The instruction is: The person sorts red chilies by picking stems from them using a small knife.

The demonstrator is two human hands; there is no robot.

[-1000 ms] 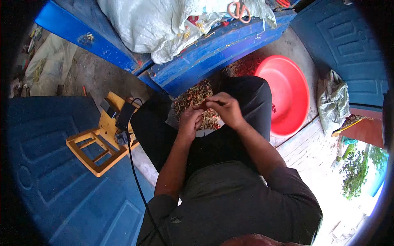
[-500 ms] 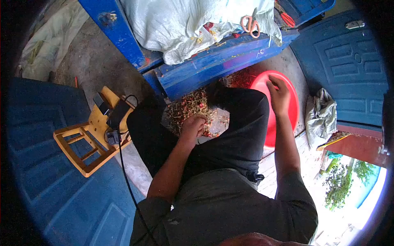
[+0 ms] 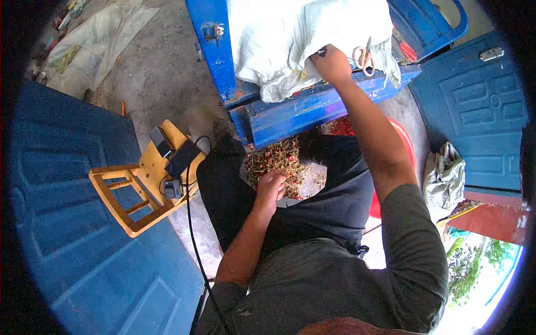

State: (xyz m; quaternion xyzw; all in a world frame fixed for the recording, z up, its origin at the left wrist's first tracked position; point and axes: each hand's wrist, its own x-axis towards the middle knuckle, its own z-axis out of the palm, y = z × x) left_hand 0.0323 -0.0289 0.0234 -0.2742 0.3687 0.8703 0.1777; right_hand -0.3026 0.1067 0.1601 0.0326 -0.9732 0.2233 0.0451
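Note:
I sit with a pile of red berries and stems (image 3: 279, 162) in my lap between my dark trouser legs. My left hand (image 3: 272, 185) rests on that pile with its fingers curled into it. My right hand (image 3: 331, 62) is stretched far forward, at the opening of a white woven sack (image 3: 290, 39) that lies on a blue wooden frame (image 3: 312, 106). Its fingers are closed at the sack's edge; I cannot see what they grip. Orange-handled scissors (image 3: 364, 57) lie just right of that hand.
A red plastic basin (image 3: 399, 139) sits under my right arm, mostly hidden. A yellow wooden stool (image 3: 142, 190) with a black device and cable stands at my left. Blue door panels (image 3: 72, 223) lie on both sides. A crumpled grey bag (image 3: 444, 173) lies at right.
My right hand left my lap, passed over the red basin, and now reaches up to the white sack. My left hand stayed on the berry pile. My head turned left.

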